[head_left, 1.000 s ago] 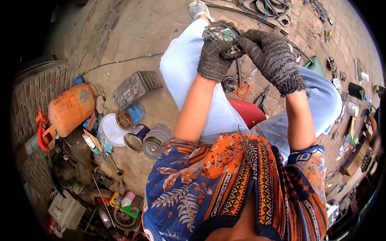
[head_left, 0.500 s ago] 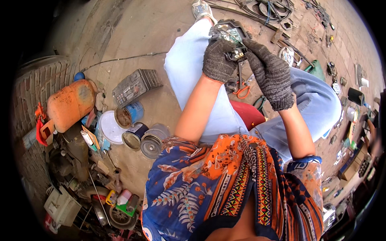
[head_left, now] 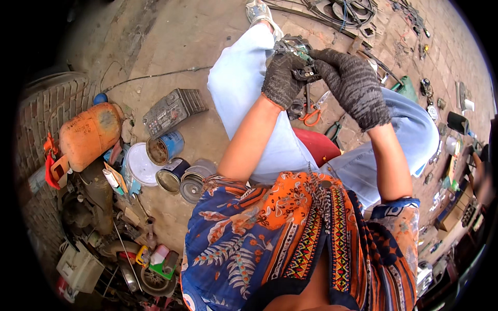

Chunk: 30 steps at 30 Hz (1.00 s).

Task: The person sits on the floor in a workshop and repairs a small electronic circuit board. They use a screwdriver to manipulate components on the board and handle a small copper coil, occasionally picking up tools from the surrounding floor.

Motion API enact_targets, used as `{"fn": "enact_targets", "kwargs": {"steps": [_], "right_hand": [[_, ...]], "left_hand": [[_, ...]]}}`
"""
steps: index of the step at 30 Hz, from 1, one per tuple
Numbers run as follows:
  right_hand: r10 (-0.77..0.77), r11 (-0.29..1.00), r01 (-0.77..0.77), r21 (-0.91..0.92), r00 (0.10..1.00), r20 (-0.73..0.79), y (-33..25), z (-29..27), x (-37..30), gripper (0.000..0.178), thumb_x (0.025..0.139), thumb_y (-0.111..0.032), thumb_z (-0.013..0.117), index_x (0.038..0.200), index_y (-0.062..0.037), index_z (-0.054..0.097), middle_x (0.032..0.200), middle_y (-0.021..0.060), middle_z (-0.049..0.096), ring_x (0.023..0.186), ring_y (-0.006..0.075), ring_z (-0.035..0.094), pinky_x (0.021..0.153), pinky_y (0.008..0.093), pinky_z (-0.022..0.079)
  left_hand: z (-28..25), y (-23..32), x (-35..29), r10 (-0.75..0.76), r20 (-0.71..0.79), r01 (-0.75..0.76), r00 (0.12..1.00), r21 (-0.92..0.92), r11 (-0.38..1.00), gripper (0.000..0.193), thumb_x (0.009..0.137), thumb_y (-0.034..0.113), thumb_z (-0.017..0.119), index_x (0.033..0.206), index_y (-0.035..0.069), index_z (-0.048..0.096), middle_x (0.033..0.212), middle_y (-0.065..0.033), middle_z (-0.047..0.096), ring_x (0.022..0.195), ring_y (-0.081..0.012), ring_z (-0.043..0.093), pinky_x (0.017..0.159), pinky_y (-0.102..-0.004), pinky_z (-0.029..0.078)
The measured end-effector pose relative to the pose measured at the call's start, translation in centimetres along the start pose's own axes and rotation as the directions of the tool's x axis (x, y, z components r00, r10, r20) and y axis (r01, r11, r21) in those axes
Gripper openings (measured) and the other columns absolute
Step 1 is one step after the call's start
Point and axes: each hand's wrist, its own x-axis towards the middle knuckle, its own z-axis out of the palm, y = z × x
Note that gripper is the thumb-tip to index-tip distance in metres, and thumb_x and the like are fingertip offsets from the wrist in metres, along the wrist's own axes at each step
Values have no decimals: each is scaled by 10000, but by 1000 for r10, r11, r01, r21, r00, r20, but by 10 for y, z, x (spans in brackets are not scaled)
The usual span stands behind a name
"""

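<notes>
Above my bent legs, my left hand (head_left: 282, 80), in a dark grey knitted glove, grips a small black-cased device (head_left: 307, 73). A green circuit board (head_left: 301, 51) shows in its opened casing. My right hand (head_left: 355, 85), gloved alike, comes in from the right with its fingers pressed together at the device's edge. Whatever those fingertips hold is hidden. Below the device, orange-handled scissors (head_left: 312, 117) lie on the ground between my legs. Dark-handled pliers (head_left: 334, 133) lie beside them, close to a red object (head_left: 315, 145) partly hidden under my leg.
On the left are a box-shaped grey battery (head_left: 174, 111), several open cans (head_left: 174, 173), a white lid (head_left: 141, 164) and a rusty orange gas cylinder (head_left: 91, 135). A fan frame (head_left: 346, 9) lies at the far side. Loose tools and parts are scattered on the right-hand paving.
My right hand has turned and its fingers now reach farther over the device's far edge. The device has tilted and dropped slightly toward me. My left hand keeps its grip.
</notes>
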Motion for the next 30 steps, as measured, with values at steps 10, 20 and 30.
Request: {"fn": "enact_targets", "kwargs": {"steps": [10, 20, 30], "right_hand": [[-38, 999, 44, -5, 917, 397, 22, -51, 57, 307, 877, -294, 600, 1023, -36, 678, 834, 106, 679, 715, 143, 611, 675, 288, 506], [-30, 994, -19, 110, 904, 427, 31, -38, 65, 304, 894, -308, 575, 1040, -62, 677, 849, 69, 674, 679, 128, 591, 634, 277, 503], [-52, 999, 52, 13, 999, 7, -2, -23, -7, 293, 897, -195, 543, 1147, -60, 611, 1033, 163, 647, 919, 320, 630, 800, 380, 483]], "left_hand": [[3, -6, -2, -52, 42, 49, 998, 62, 997, 329, 874, 82, 475, 1195, 9, 482, 1118, -144, 584, 1023, -266, 604, 904, -423, 526], [5, -10, 14, 45, -46, -47, 998, -31, 998, 303, 841, 69, 485, 1133, -7, 506, 1055, -145, 591, 968, -299, 608, 893, -429, 525], [4, -29, 13, 397, -40, -291, 917, 612, 735, 144, 875, 64, 497, 938, 6, 613, 903, -80, 619, 821, -166, 613, 716, -304, 530]]}}
